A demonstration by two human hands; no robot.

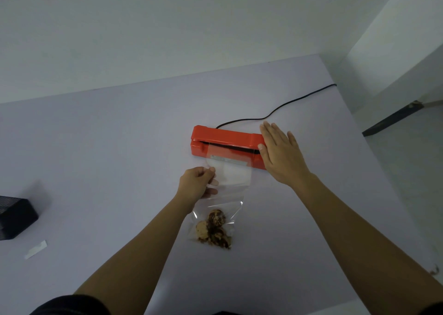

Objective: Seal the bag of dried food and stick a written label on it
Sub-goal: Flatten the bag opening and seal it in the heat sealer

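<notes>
A clear plastic bag lies on the table with its mouth pushed into the slot of a red heat sealer. Brown dried food pieces sit at the bag's near end. My left hand pinches the bag's left edge between thumb and fingers. Flat and with fingers spread, my right hand rests over the sealer's right end. A small white paper strip, perhaps a label, lies at the near left.
The sealer's black cord runs back right off the pale table. A black box stands at the left edge. The table's right edge drops to the floor, where a dark bar lies.
</notes>
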